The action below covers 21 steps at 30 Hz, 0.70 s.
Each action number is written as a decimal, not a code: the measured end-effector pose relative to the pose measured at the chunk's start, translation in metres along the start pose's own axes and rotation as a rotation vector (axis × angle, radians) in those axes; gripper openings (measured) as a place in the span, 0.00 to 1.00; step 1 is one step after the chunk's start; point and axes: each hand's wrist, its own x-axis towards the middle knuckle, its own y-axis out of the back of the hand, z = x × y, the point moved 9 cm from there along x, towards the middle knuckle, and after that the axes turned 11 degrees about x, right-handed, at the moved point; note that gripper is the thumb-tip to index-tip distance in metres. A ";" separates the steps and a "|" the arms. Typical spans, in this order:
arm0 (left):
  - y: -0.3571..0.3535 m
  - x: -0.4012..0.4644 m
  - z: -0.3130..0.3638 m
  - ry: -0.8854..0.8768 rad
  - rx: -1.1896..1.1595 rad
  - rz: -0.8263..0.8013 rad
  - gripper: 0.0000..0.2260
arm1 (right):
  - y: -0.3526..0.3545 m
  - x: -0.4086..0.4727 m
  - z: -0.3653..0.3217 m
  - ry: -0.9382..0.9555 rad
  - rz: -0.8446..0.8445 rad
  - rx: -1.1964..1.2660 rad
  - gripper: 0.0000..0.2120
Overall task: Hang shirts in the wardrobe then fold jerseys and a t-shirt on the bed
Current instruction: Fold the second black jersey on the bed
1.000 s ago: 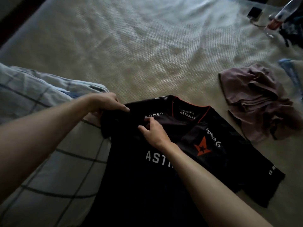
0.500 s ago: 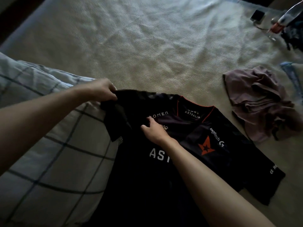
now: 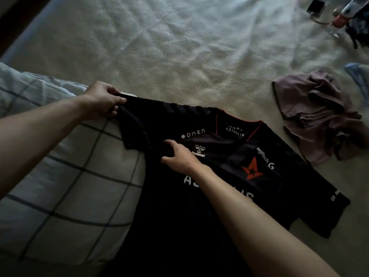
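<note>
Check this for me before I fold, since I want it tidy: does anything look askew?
The black jersey lies skewed, its left side draped onto the checked pillow instead of flat. The mauve garment beside it is crumpled.

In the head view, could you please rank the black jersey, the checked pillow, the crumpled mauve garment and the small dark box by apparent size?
1-2. black jersey and checked pillow: alike, both cropped, unranked.
3. crumpled mauve garment.
4. small dark box, farthest away, so unsure.
</note>
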 end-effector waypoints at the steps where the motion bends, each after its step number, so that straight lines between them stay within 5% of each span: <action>1: -0.006 -0.002 0.002 0.018 -0.008 -0.054 0.08 | -0.005 -0.001 -0.002 0.029 -0.011 0.056 0.33; 8: -0.074 -0.050 0.082 -0.113 0.094 -0.425 0.04 | 0.009 -0.005 -0.041 0.084 0.131 0.886 0.34; 11: -0.118 -0.086 0.136 -0.229 0.033 -0.589 0.04 | 0.050 -0.024 -0.044 0.155 0.405 1.028 0.30; 16: -0.188 -0.140 0.209 -0.320 -0.008 -0.886 0.09 | 0.118 -0.093 0.018 0.222 0.719 1.137 0.08; 21: -0.244 -0.130 0.249 -0.540 0.353 -0.633 0.08 | 0.177 -0.200 0.171 0.020 1.054 1.117 0.11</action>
